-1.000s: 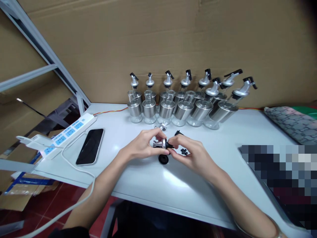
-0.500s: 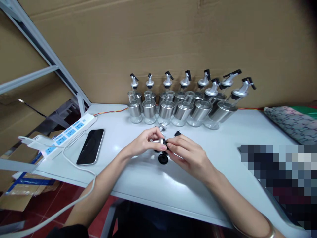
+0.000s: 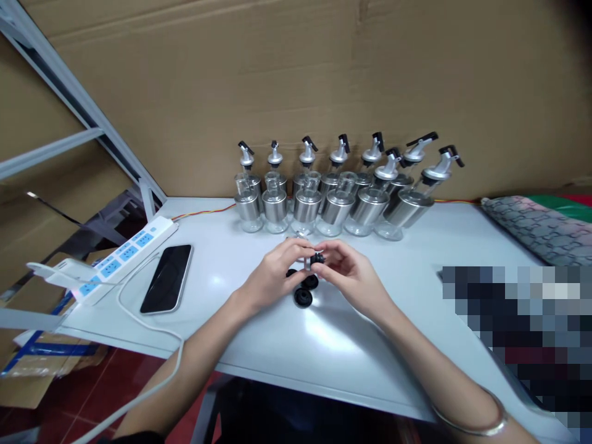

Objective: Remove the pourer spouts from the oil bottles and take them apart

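My left hand [image 3: 274, 271] pinches a silver pourer spout [image 3: 307, 263] between thumb and fingers, and most of the spout is hidden behind them. At the end of that spout is a black ribbed stopper [image 3: 317, 258], held by the thumb and fingertips of my right hand [image 3: 354, 271]. How far the two parts fit together I cannot tell. Just below the hands, round black stoppers [image 3: 303, 298] lie on the white table. Another silver part [image 3: 301, 234] shows in part behind my left fingers.
Behind the hands stand two rows of glass-and-steel bottles [image 3: 308, 206]. The back row carries pourers; several front bottles have bare necks. A phone [image 3: 166, 279] and a power strip [image 3: 124, 256] with a white cable lie at left. A patterned cushion-like item [image 3: 536, 231] lies at right.
My right hand has turned and risen a little, so the black ribbed stopper now shows between its fingers. The held parts have moved slightly up. The camera view has shifted a little.
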Tool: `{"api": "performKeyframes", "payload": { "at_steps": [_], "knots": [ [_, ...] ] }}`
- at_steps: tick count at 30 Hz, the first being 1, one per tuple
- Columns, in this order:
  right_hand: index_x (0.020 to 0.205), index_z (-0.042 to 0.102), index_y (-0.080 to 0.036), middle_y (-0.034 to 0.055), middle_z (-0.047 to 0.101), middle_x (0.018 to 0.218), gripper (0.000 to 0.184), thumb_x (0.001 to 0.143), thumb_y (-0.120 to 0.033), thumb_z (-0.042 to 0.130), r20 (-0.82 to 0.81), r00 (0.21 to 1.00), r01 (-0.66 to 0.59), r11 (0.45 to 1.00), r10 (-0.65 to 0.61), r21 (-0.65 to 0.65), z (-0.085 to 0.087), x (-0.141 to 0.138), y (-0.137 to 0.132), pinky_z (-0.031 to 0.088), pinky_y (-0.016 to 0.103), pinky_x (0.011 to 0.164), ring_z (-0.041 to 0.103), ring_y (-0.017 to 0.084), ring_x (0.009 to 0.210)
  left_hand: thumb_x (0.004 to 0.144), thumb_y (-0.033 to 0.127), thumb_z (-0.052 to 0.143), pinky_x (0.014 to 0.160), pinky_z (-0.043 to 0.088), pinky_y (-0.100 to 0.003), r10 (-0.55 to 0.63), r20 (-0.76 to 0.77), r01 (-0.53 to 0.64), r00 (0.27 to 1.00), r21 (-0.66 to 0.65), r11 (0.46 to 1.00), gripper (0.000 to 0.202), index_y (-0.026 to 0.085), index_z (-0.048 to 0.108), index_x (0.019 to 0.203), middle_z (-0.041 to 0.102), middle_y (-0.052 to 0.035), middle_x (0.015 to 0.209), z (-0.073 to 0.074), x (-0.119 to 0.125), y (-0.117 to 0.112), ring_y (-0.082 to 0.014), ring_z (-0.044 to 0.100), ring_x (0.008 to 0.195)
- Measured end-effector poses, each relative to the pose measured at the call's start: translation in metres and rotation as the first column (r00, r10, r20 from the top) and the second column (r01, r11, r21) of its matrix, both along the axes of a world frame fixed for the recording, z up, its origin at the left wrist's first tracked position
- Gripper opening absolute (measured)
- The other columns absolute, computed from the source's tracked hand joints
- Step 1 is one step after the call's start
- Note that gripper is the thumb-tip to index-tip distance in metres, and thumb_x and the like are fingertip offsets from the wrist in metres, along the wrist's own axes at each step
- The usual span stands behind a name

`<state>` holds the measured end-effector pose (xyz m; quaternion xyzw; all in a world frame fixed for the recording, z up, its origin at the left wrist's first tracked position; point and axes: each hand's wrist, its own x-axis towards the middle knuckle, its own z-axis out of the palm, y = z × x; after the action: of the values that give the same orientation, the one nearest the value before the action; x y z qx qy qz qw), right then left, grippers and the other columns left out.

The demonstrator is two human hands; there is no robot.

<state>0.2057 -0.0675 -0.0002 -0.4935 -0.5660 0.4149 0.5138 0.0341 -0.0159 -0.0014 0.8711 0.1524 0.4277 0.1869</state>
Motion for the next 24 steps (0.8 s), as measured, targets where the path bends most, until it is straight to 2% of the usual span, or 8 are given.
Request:
{"api": "performKeyframes", "payload": {
  "at_steps": [5, 10, 17, 24],
  "knots": [
    [0.085, 0.060, -0.017, 0.0016, 0.063, 0.071, 0.022, 0.075, -0.036, 0.066, -0.008, 0.999, -0.034, 0.999, 0.035, 0.025, 0.003, 0.000, -0.003, 0.048, 0.025, 0.056, 0.058, 0.013, 0.062, 0.083, 0.016, 0.063, 0.073, 0.056, -0.026, -0.009, -0.032, 0.010, 0.999, 0.028, 1.000, 0.022, 0.017, 0.051, 0.101, 0.063, -0.0107, 0.105, -0.001, -0.003, 0.001, -0.0159, 0.064, 0.093],
    [0.087, 0.061, -0.017, 0.0032, 0.066, 0.075, 0.017, 0.077, -0.030, 0.065, 0.194, 0.981, -0.056, 0.984, 0.022, 0.170, 0.004, 0.004, -0.007, 0.050, 0.026, 0.058, 0.059, 0.013, 0.063, 0.077, 0.018, 0.069, 0.074, 0.056, -0.027, -0.051, -0.009, 0.051, 0.999, -0.045, 0.998, 0.024, 0.015, 0.054, 0.096, 0.067, -0.0081, 0.095, 0.004, -0.008, 0.003, -0.0157, 0.067, 0.086],
    [0.087, 0.062, -0.017, 0.0005, 0.061, 0.068, 0.008, 0.080, -0.019, 0.063, 0.433, 0.897, -0.120, 0.893, -0.090, 0.434, 0.006, 0.003, -0.009, 0.048, 0.023, 0.057, 0.056, 0.011, 0.059, 0.073, 0.022, 0.071, 0.077, 0.052, -0.029, -0.087, -0.096, 0.052, 0.992, -0.316, 0.947, 0.020, 0.015, 0.059, 0.088, 0.069, -0.0056, 0.088, 0.016, -0.013, 0.000, -0.0174, 0.065, 0.083],
    [0.086, 0.059, -0.017, 0.0014, 0.061, 0.069, 0.008, 0.080, -0.014, 0.062, 0.468, 0.879, -0.206, 0.810, -0.094, 0.549, 0.008, 0.003, -0.008, 0.048, 0.022, 0.058, 0.057, 0.011, 0.061, 0.065, 0.022, 0.077, 0.072, 0.048, -0.028, -0.092, -0.153, 0.005, 0.984, -0.492, 0.871, 0.027, 0.014, 0.061, 0.084, 0.068, -0.0044, 0.084, 0.026, -0.017, 0.000, -0.0158, 0.062, 0.076]
  ]
}}
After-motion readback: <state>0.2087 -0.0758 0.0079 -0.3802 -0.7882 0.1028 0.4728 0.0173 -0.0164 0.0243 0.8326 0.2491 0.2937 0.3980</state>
